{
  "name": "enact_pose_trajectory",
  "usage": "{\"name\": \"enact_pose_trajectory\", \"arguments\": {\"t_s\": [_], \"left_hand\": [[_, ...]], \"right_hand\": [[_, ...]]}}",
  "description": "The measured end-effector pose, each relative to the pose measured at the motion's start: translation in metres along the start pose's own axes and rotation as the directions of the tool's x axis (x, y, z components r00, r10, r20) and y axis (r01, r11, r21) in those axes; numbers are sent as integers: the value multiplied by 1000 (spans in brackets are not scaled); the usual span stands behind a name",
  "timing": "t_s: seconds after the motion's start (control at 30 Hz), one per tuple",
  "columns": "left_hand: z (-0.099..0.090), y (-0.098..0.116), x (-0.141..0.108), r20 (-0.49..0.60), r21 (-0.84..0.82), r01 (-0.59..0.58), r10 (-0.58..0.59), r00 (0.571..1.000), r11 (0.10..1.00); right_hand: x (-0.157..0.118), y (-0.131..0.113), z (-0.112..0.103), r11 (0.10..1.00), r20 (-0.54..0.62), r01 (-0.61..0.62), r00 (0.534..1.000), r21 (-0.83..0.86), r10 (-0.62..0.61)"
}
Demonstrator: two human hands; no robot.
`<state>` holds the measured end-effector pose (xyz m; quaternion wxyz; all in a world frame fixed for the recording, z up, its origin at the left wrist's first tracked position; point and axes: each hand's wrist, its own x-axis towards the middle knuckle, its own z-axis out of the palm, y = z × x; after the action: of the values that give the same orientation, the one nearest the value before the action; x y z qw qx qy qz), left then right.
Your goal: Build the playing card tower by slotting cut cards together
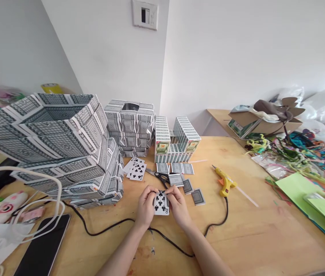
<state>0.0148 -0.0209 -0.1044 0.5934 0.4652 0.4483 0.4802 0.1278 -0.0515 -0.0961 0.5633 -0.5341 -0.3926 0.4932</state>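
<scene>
Between my two hands is a playing card (pixel 161 205), an eight of clubs, its face toward me. My left hand (pixel 146 205) pinches its upper left edge, and my right hand (pixel 178 203) grips the upper right edge. Just beyond them lie black-handled scissors (pixel 164 178), partly covered by face-down cards (pixel 176 179). A few face-up club cards (pixel 137 170) are fanned out to the left of the scissors. Off to the right rests a yellow glue gun (pixel 226 183), its black cord running across the table under my forearms.
Large structures of patterned cards (pixel 87 138) stand at the left, with another card structure (pixel 130 126) behind. Stacked card boxes (pixel 176 157) form a U-shape against the wall. A phone (pixel 43 247) and white cable lie near left; green paper (pixel 308 199) and yarn scraps (pixel 317 161) fill the right.
</scene>
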Motion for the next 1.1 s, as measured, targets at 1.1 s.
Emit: {"name": "enact_pose_trajectory", "arguments": {"t_s": [1.1], "left_hand": [[-5, 7, 1, 160, 454, -267, 217, 963, 850]], "right_hand": [[6, 0, -12, 980, 41, 91, 995, -175, -85]]}}
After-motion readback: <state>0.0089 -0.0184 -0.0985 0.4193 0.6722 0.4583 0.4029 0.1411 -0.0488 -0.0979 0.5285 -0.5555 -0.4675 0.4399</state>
